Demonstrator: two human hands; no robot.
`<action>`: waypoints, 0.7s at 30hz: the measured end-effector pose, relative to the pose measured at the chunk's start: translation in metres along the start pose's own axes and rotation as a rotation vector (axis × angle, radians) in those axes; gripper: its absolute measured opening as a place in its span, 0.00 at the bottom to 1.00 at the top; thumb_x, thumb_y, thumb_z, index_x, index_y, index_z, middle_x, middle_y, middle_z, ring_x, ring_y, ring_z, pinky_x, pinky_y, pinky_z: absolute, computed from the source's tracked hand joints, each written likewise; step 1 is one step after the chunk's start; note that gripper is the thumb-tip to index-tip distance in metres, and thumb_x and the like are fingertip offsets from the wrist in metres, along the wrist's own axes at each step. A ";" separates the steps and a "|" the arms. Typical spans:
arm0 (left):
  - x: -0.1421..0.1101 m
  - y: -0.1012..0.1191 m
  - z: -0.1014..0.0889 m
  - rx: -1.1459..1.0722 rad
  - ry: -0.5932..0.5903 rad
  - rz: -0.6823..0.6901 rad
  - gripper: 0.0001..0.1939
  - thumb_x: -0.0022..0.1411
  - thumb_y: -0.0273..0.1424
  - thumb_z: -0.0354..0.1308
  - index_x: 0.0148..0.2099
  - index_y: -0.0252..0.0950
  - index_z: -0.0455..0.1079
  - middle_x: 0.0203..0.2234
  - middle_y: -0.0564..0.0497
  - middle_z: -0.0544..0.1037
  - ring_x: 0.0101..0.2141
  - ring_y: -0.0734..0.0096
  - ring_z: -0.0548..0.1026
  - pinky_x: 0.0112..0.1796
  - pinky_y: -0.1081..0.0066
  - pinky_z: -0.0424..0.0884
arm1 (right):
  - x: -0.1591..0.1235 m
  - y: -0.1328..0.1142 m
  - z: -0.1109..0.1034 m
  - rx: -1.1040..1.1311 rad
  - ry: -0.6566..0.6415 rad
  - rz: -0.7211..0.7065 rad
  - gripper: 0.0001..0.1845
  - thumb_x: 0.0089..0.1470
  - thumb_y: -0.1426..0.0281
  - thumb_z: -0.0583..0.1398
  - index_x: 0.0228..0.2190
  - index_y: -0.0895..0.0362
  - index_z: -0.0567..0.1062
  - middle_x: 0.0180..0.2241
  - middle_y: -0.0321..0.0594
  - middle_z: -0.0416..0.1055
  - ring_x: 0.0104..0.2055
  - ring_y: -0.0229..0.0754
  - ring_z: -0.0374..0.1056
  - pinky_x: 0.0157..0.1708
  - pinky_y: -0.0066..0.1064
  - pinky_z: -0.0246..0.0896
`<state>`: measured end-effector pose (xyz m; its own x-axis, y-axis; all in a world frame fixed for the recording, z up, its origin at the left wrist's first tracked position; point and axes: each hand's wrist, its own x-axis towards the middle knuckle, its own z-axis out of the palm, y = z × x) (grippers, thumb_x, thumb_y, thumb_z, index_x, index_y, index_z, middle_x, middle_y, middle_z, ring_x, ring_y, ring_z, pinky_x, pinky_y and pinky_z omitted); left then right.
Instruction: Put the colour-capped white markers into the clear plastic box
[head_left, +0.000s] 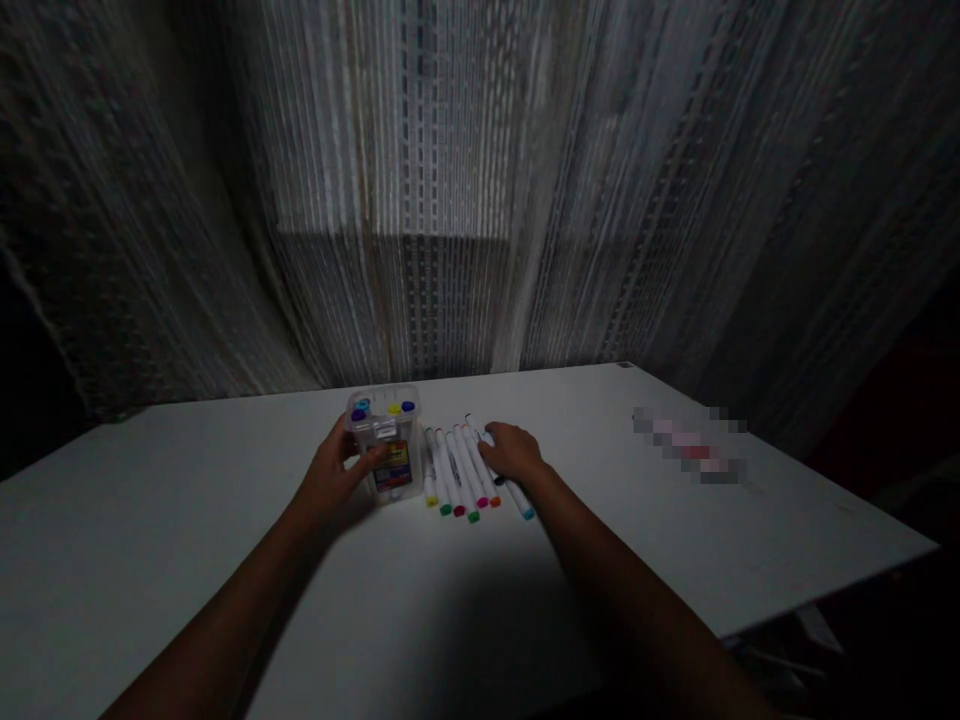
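My left hand [337, 465] is wrapped round the left side of a clear plastic box [405, 475], its thumb across the front near a colourful label. The box stands upright on the table, with a few markers showing blue, purple and yellow ends [394, 409] near its rim. To its right lies a row of white markers [459, 470] with yellow, green, red, pink and orange ends. At the row's right end my right hand [516, 452] has its fingers closed on a marker [489, 437], partly hidden by the hand. Close under that hand is a blue-ended marker [523, 505].
The white table [172, 510] spans the view, with its right edge dropping into a dark area. A blurred-out pinkish item [690, 448] lies on the right side. Behind the table hangs a striped curtain [420, 200].
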<state>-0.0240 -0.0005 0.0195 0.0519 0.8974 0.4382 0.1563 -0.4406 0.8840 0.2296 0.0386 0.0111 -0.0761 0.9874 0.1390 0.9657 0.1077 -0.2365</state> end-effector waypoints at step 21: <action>0.002 0.004 -0.001 0.025 -0.017 0.043 0.31 0.49 0.42 0.61 0.53 0.34 0.60 0.45 0.43 0.74 0.42 0.59 0.74 0.43 0.61 0.69 | -0.010 -0.025 -0.010 -0.185 0.027 -0.094 0.16 0.49 0.66 0.54 0.36 0.62 0.75 0.44 0.54 0.66 0.48 0.52 0.58 0.41 0.38 0.56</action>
<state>-0.0244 -0.0005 0.0239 0.0758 0.8779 0.4728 0.1779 -0.4784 0.8599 0.2091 0.0249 0.0250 -0.1632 0.9703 0.1788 0.9841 0.1730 -0.0406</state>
